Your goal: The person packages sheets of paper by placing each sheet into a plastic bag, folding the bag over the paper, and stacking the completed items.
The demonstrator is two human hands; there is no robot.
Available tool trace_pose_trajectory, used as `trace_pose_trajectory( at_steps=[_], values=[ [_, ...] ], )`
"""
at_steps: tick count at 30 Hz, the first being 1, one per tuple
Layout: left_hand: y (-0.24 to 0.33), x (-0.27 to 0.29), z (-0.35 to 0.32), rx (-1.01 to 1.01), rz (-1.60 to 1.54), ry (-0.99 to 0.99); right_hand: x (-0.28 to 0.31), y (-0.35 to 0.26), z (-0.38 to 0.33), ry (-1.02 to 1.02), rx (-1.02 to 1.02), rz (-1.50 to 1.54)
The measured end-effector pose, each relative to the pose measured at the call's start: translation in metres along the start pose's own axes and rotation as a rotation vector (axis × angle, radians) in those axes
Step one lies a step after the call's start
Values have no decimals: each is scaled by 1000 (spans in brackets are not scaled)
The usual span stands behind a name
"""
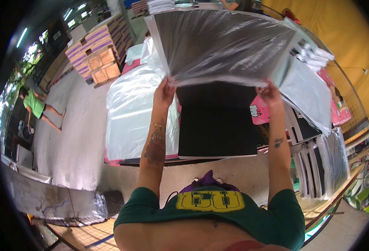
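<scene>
A large clear plastic bag (222,46) stretches away from me over the table, pulled taut between my hands. My left hand (165,92) pinches its near left corner, and my right hand (270,93) pinches the near right corner. Beneath and nearer to me lies a stack of black sheets (218,131) with a pale lower edge. The far part of the black sheets is covered by the plastic. White translucent plastic bags (130,108) lie in a pile beside my left forearm. Pink printed sheeting (260,111) shows under my right hand.
Plastic-wrapped panels (318,165) stand upright at the right, below more plastic sheets (308,94). Stacked boxes (101,46) stand on a pallet at the far left. A person in a green shirt (34,103) is on the floor at left. A yellow curtain (339,33) hangs at right.
</scene>
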State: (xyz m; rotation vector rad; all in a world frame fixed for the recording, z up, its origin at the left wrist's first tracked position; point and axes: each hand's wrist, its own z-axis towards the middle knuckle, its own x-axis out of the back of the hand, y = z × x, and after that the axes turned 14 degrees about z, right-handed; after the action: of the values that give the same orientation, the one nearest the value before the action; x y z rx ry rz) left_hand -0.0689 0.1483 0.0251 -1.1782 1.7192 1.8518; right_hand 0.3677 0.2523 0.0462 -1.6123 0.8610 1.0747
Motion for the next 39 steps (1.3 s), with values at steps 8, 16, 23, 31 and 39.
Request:
trace_pose_trajectory(
  at_steps=[8,16,23,31,39],
  values=[
    [-25,28,-16,-459,787,-195,66,53,-1,193,437,-473],
    [8,-70,-31,-623,997,-283,5,28,-31,-222,697,-737],
    [-89,78,-23,-188,1127,-203,122,85,-67,33,441,-938],
    [-86,-98,-18,-281,924,-316,57,-49,-94,172,815,-755],
    [-183,-196,-3,-113,696,-546,56,-201,-145,302,824,-644]
  ],
)
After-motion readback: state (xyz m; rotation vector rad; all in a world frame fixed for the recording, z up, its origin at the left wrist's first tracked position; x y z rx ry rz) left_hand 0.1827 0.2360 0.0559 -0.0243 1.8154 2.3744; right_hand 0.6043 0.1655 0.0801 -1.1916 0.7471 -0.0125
